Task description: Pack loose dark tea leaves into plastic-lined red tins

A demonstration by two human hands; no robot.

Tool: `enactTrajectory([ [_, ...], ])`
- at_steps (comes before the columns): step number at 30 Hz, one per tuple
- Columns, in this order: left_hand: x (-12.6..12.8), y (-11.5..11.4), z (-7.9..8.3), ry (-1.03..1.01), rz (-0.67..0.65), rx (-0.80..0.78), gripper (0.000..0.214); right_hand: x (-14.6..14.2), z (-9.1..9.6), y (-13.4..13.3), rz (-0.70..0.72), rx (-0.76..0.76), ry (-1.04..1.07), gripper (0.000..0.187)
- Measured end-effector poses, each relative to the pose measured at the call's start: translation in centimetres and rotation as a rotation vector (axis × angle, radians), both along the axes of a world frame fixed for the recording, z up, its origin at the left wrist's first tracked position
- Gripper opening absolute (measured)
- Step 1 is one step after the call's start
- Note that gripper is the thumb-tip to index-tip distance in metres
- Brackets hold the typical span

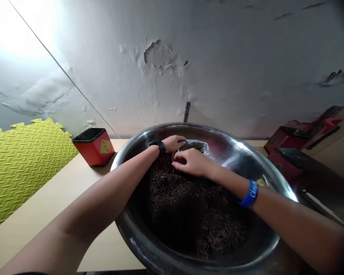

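Observation:
A large steel basin sits in front of me, filled with dark loose tea leaves. Both my hands reach to its far side. My left hand, with a black watch on the wrist, grips the edge of a small clear plastic bag that holds some dark leaves. My right hand, with a blue wristband on the wrist, has its fingers curled at the bag's mouth, pressed against the leaves; I cannot make out what is in its fingers.
An open red square tin stands on the pale wooden table left of the basin. Yellow foam matting lies at far left. More red boxes and lids are stacked at right. A peeling white wall is behind.

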State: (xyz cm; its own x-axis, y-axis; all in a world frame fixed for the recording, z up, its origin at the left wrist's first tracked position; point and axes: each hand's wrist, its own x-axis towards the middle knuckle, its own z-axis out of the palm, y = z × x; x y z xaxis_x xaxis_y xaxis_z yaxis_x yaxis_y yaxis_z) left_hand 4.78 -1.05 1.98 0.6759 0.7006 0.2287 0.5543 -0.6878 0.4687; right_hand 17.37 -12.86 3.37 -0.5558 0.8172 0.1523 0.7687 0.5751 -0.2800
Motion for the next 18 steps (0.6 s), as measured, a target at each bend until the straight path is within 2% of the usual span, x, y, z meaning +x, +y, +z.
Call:
enactTrajectory([
  [2, -0.2, 0.0, 0.0, 0.002, 0.016, 0.001, 0.038, -0.9, -1.6, -0.7, 0.16, -0.211, -0.105, 0.039],
  [4, -0.4, 0.0, 0.0, 0.004, 0.018, 0.001, 0.038, -1.6, -3.5, -1.2, 0.254, -0.388, -0.274, 0.069],
  [6, -0.6, 0.2, 0.0, 0.008, 0.029, 0.008, 0.039, -2.3, -5.3, -1.6, 0.277, -0.487, -0.434, 0.108],
  [8, -0.8, 0.4, -0.1, 0.012, 0.044, 0.015, 0.04, -3.1, -6.5, -2.2, 0.308, -0.517, -0.528, 0.124],
  [10, -0.9, 0.5, -0.1, 0.017, 0.046, 0.018, 0.04, -3.8, -7.1, -2.7, 0.355, -0.482, -0.543, 0.117],
  [12, -0.9, 0.6, -0.1, 0.02, 0.039, 0.019, 0.039, -4.4, -7.2, -3.2, 0.423, -0.462, -0.533, 0.102],
  [15, -0.8, 0.5, 0.0, 0.025, 0.033, 0.019, 0.039, -4.6, -6.7, -3.5, 0.539, -0.523, -0.521, 0.078],
  [16, -0.7, 0.5, 0.0, 0.027, 0.032, 0.018, 0.039, -4.5, -6.4, -3.5, 0.552, -0.534, -0.509, 0.07],
  [18, -0.7, 0.4, 0.1, 0.03, 0.029, 0.016, 0.039, -4.1, -5.7, -3.4, 0.461, -0.511, -0.429, 0.061],
])
